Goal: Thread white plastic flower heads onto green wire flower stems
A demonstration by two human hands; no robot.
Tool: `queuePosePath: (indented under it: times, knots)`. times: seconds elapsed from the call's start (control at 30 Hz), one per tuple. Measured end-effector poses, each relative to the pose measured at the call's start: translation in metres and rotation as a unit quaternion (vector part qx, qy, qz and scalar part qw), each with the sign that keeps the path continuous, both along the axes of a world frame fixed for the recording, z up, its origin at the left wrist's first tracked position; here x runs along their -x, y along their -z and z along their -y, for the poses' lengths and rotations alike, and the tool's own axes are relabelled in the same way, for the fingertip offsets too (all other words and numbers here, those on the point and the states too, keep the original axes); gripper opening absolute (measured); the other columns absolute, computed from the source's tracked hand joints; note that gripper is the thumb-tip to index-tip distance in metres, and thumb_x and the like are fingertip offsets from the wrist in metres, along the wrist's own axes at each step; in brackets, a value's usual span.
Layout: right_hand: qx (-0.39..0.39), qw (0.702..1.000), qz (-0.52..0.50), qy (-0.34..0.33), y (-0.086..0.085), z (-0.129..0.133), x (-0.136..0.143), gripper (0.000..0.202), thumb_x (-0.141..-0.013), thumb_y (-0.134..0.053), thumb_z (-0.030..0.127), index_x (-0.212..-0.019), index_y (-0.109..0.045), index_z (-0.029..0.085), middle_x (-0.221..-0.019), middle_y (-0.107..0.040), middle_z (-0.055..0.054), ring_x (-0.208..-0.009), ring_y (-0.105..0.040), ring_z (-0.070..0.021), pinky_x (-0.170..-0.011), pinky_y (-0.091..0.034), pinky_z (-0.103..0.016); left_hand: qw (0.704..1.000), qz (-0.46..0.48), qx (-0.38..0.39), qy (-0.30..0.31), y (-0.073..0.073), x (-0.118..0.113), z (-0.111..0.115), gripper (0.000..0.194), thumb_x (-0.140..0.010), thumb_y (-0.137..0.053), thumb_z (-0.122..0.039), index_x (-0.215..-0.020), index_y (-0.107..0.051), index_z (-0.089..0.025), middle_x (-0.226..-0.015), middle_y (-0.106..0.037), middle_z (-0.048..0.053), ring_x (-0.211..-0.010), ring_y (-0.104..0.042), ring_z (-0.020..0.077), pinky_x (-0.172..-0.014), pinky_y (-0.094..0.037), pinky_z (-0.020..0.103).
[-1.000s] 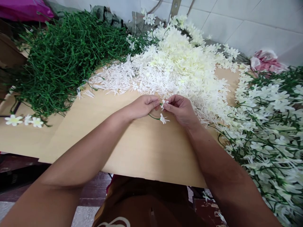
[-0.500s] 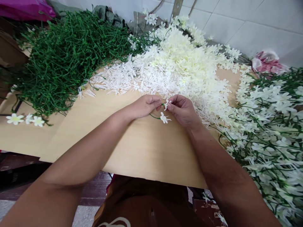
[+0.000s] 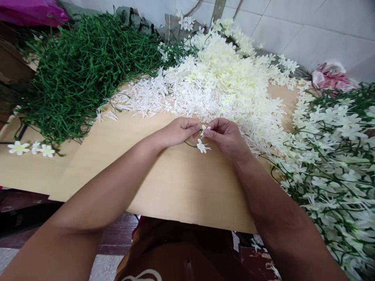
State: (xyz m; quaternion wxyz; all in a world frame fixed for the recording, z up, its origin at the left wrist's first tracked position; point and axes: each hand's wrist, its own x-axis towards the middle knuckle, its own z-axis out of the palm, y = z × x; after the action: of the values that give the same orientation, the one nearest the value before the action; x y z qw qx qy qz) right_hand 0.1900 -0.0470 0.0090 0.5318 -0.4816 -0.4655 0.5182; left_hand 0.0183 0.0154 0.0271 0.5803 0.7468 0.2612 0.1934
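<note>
My left hand [image 3: 183,130] is closed on a green plastic flower stem [image 3: 191,145]. One branch of that stem curves out below my fingers and carries a white flower [image 3: 202,146] with thin white stamens. Between my two hands is a second white flower [image 3: 204,130], set against the stem tip at my left fingertips. My right hand [image 3: 225,134] pinches this flower between thumb and forefinger. Just beyond my hands lies a heap of thin white stamens [image 3: 175,95], and behind it a pile of loose cream-white petals [image 3: 231,66].
Green stems [image 3: 96,66] are heaped at the left on the cardboard-coloured tabletop [image 3: 181,187]. Many assembled white flowers [image 3: 340,175] crowd the right side. A few flowers [image 3: 19,147] lie at the left edge. White wall tiles [image 3: 316,39] rise behind, near a red-and-white bag [image 3: 332,78].
My right hand has shifted slightly left, bringing the pinched flower closer to my left fingertips. The lower flower has moved a little left. My left hand stays nearly still.
</note>
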Motion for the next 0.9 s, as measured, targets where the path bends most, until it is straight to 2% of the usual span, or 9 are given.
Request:
queuePosePath:
  times: [0.17, 0.4, 0.47, 0.67, 0.77, 0.9]
  knots:
    - [-0.005, 1.000, 0.023, 0.000, -0.0018, 0.0009, 0.0004, 0.039, -0.052, -0.087, 0.044, -0.065, -0.060, 0.020, -0.064, -0.062, 0.003, -0.059, -0.055, -0.0096, -0.060, -0.048, -0.026, 1.000, -0.008, 0.011, 0.000, -0.0011, 0.0002, 0.0008, 0.036, -0.087, -0.049, -0.037, -0.059, -0.041, -0.018, -0.054, -0.034, -0.005, -0.053, -0.028, 0.0077, -0.053, -0.025, 0.023]
    - [-0.023, 0.996, 0.077, 0.037, 0.0010, 0.0019, 0.0067, 0.037, -0.054, -0.087, 0.038, -0.067, -0.058, 0.019, -0.067, -0.060, 0.003, -0.061, -0.053, -0.0091, -0.061, -0.045, -0.026, 0.999, -0.020, 0.029, -0.027, -0.0024, 0.0007, 0.0062, 0.032, -0.086, -0.051, -0.033, -0.060, -0.041, -0.017, -0.056, -0.032, -0.006, -0.053, -0.027, 0.0068, -0.053, -0.023, 0.022]
    - [-0.022, 0.997, 0.068, 0.031, 0.0010, 0.0019, 0.0071, 0.037, -0.055, -0.087, 0.039, -0.068, -0.059, 0.019, -0.067, -0.060, 0.003, -0.061, -0.053, -0.0088, -0.060, -0.045, -0.026, 0.999, -0.019, 0.033, -0.022, -0.0024, 0.0010, 0.0057, 0.032, -0.086, -0.051, -0.033, -0.060, -0.042, -0.017, -0.056, -0.033, -0.006, -0.053, -0.028, 0.0067, -0.053, -0.024, 0.022]
    - [0.023, 0.998, -0.006, -0.053, -0.0022, 0.0018, 0.0063, 0.041, -0.053, -0.087, 0.044, -0.068, -0.059, 0.019, -0.065, -0.060, 0.003, -0.057, -0.057, -0.0097, -0.056, -0.050, -0.026, 0.998, 0.018, 0.060, 0.027, 0.0005, -0.0010, 0.0011, 0.038, -0.080, -0.059, -0.046, -0.062, -0.049, -0.015, -0.060, -0.044, -0.004, -0.057, -0.036, 0.0075, -0.056, -0.029, 0.022]
    - [0.034, 0.997, -0.037, -0.056, -0.0025, 0.0019, 0.0075, 0.042, -0.048, -0.090, 0.041, -0.064, -0.058, 0.019, -0.064, -0.062, 0.004, -0.060, -0.062, -0.0119, -0.059, -0.055, -0.028, 0.995, 0.030, 0.086, 0.040, 0.0034, -0.0036, 0.0003, 0.043, -0.075, -0.063, -0.054, -0.065, -0.051, -0.015, -0.061, -0.048, -0.002, -0.060, -0.042, 0.0091, -0.058, -0.032, 0.024]
    - [0.030, 0.997, -0.049, -0.050, -0.0003, 0.0013, 0.0085, 0.042, -0.045, -0.091, 0.039, -0.062, -0.058, 0.019, -0.061, -0.064, 0.004, -0.060, -0.065, -0.0128, -0.065, -0.058, -0.031, 0.995, 0.051, 0.082, 0.040, 0.0065, -0.0043, 0.0006, 0.045, -0.075, -0.064, -0.056, -0.063, -0.050, -0.015, -0.059, -0.044, -0.004, -0.058, -0.040, 0.0081, -0.057, -0.031, 0.023]
